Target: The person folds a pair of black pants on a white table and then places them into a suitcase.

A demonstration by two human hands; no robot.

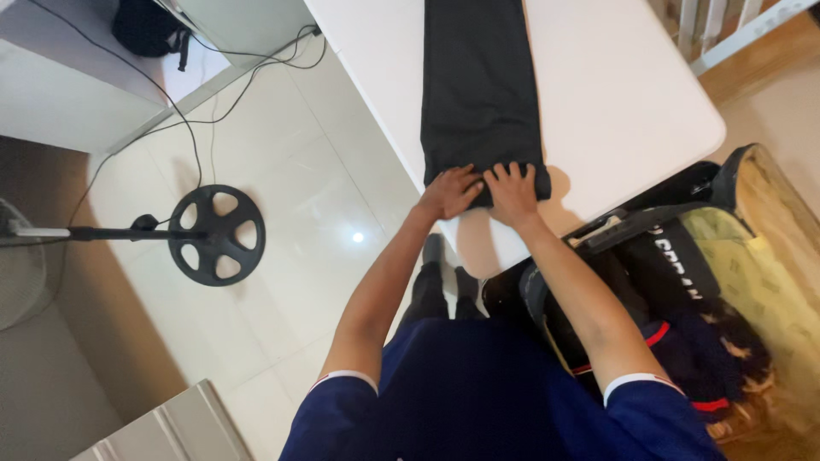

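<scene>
At the surface's (632, 111) near edge, the left hand (450, 192) and right hand (512, 189) press flat, fingers spread, gripping the rolled end of a dark folded garment (478, 85); an even, tight roll looks best kept by level pressure.

Bright overhead light; glare spot on floor tiles (357, 236); soft shadows beside hands on table (615, 94); slight edge distortion
</scene>
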